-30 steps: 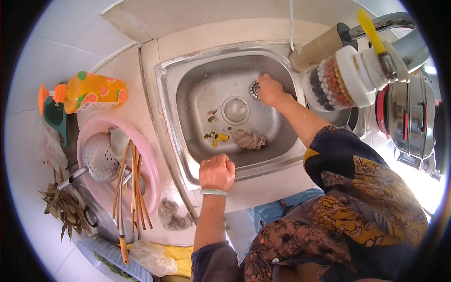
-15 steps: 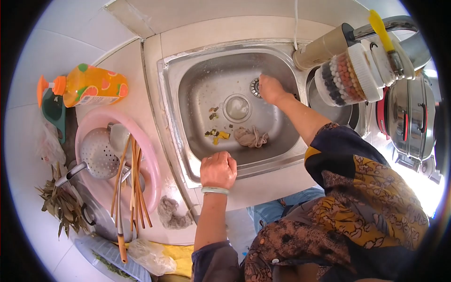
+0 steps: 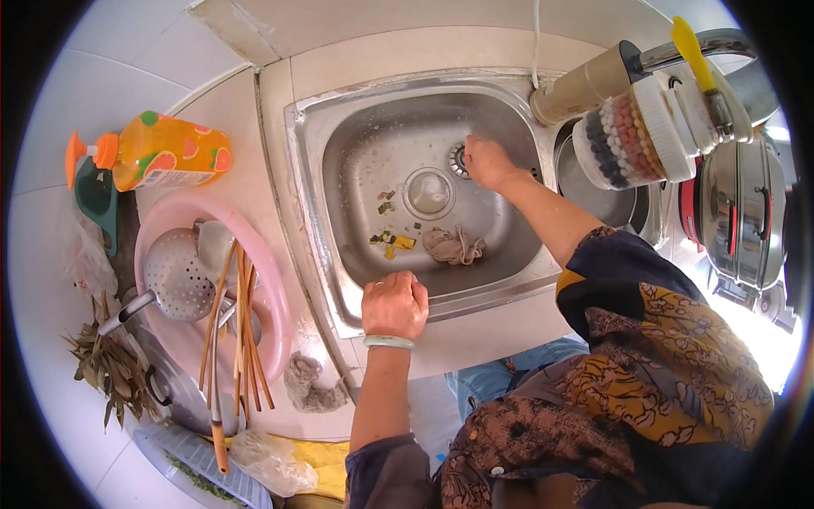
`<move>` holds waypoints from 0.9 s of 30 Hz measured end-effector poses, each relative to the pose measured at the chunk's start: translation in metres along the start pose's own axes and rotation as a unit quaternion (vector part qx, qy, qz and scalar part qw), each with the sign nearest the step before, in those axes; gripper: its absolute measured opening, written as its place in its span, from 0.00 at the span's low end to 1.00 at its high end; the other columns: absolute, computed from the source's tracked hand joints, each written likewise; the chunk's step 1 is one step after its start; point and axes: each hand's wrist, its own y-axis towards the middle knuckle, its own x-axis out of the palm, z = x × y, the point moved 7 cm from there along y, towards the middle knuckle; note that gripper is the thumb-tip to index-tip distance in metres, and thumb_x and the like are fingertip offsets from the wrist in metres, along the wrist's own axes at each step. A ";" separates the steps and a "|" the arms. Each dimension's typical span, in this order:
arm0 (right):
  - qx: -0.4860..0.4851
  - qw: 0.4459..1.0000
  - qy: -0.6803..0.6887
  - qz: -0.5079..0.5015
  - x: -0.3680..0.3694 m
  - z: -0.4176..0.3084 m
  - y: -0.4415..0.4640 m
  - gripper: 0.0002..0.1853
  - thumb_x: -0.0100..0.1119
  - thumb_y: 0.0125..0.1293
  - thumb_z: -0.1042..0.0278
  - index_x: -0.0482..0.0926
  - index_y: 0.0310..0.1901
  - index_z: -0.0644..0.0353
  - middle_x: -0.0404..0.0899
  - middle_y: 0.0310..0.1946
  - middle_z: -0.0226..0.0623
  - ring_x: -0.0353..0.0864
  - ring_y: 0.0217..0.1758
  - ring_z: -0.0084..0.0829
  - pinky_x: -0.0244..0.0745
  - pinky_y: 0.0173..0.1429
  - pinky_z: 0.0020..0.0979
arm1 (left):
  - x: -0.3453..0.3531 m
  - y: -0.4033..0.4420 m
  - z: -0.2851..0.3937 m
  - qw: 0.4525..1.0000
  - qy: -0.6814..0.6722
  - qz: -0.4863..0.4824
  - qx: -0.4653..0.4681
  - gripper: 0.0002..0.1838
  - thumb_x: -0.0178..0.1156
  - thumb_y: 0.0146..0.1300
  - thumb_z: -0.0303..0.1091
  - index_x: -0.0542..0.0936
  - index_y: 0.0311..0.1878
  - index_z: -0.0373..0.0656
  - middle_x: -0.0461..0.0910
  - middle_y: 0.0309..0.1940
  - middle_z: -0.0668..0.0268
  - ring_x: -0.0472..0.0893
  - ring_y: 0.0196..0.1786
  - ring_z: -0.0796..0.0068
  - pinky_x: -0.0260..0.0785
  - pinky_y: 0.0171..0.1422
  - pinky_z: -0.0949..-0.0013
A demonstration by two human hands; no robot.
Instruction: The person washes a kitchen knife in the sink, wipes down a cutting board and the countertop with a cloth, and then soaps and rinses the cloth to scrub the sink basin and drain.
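Note:
My left hand (image 3: 395, 305) is closed in a fist on the front edge of the steel sink (image 3: 339, 293), with nothing visible in it. Inside the basin, my right hand (image 3: 489, 162) has its fingers curled together at the metal drain strainer (image 3: 459, 159); whatever they hold, if anything, is hidden. A round clear lid-like disc (image 3: 429, 193) lies in the middle of the basin. Yellow and dark food scraps (image 3: 393, 243) are near the front left of the basin, and a crumpled grey-brown cloth (image 3: 454, 246) lies to their right.
On the left are an orange soap bottle (image 3: 174, 153), a pink basin (image 3: 275, 322) with a skimmer (image 3: 180, 276) and chopsticks (image 3: 246, 339), and a grey scrubber (image 3: 311, 384). Right of the sink stand a jar of coloured balls (image 3: 621, 140) and a lidded pan (image 3: 742, 212).
The whole view has shifted slightly. My right hand stays at the strainer with a small movement, and my left hand remains on the sink's edge.

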 end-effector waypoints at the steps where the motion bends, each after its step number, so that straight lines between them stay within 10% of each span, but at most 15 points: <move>1: -0.003 1.000 -0.001 0.009 0.003 0.003 0.000 0.05 0.55 0.60 0.73 0.75 0.36 0.65 0.81 0.35 0.54 0.80 0.40 0.55 0.74 0.47 0.48 | 0.000 0.000 0.000 1.000 0.000 0.002 0.001 0.03 0.60 0.54 0.30 0.77 0.26 0.45 0.80 0.24 0.65 0.80 0.29 0.63 0.70 0.40 0.61; 9: -0.033 0.995 -0.051 0.076 0.011 0.012 -0.006 0.06 0.54 0.62 0.71 0.75 0.38 0.64 0.82 0.36 0.53 0.81 0.40 0.54 0.75 0.47 0.48 | 0.001 0.001 0.000 1.000 0.006 -0.011 -0.004 0.03 0.59 0.54 0.30 0.77 0.26 0.45 0.79 0.23 0.65 0.80 0.29 0.63 0.70 0.40 0.61; 27: -0.013 0.992 -0.072 -0.104 0.010 -0.007 -0.005 0.13 0.51 0.57 0.80 0.75 0.45 0.67 0.82 0.40 0.55 0.83 0.46 0.51 0.78 0.50 0.44 | 0.002 0.001 0.002 1.000 0.024 -0.007 0.004 0.04 0.59 0.53 0.31 0.76 0.25 0.46 0.79 0.23 0.66 0.80 0.28 0.63 0.70 0.39 0.62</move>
